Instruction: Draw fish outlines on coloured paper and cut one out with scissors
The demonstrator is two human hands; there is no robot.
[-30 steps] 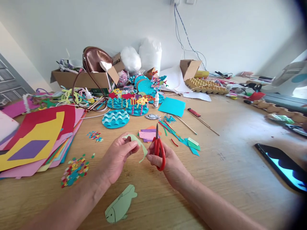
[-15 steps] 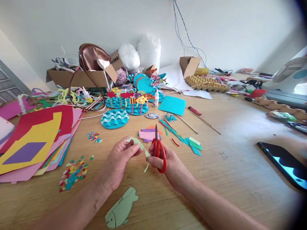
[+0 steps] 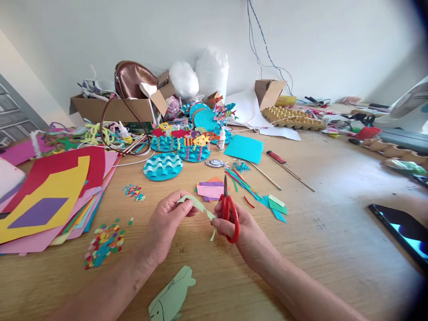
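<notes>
Pale green paper strip (image 3: 197,206) pinched above the wooden table (image 3: 317,249) between left hand (image 3: 165,225) and right hand (image 3: 239,232) gripping red scissors (image 3: 229,209); thin, likely to tear if tugged.

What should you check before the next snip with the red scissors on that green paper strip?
1. Left hand pinches the green strip: ok.
2. Right hand holds the red scissors, blades pointing away: ok.
3. Left fingers apart from the blades: ok.
4. Blades open or shut: cannot tell.
5. Green paper fish lies on the table, apart from both hands: ok.
6. Phone off to the right, away from the scissors: ok.
</notes>
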